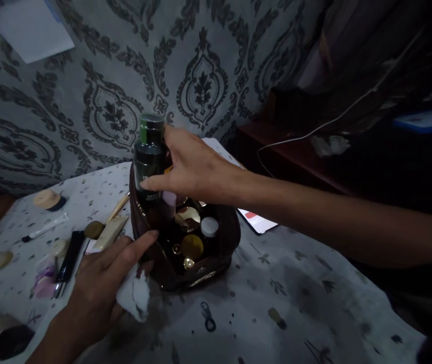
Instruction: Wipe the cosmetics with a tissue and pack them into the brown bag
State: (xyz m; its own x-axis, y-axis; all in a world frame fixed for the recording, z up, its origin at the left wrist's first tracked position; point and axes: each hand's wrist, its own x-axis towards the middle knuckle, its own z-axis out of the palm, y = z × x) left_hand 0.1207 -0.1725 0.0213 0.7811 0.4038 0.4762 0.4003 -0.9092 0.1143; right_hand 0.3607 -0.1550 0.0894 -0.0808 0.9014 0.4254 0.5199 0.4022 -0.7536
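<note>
My right hand [193, 164] is closed around a dark bottle [148, 157] with a greenish, shiny cap. The bottle stands upright at the back left of an unzipped dark brown cosmetic bag [232, 235], its lower end inside. My left hand [104, 275] pinches a crumpled white tissue [135, 297], its index finger reaching to the bag's left rim. Inside the bag are a gold-coloured round lid [188, 218], a white cap [209, 227], a yellowish round lid [192, 246] and a pale pink item [168, 205]. Shadow hides the bag's bottom.
Left of the bag lie a cream tube [110, 233], a black tube [70, 258], a brush [45, 227], a beige-and-dark jar [49, 200] and a dark-edged compact [1, 333]. A phone-like white screen [259, 222] lies behind the bag. A white cable [314, 132] hangs right.
</note>
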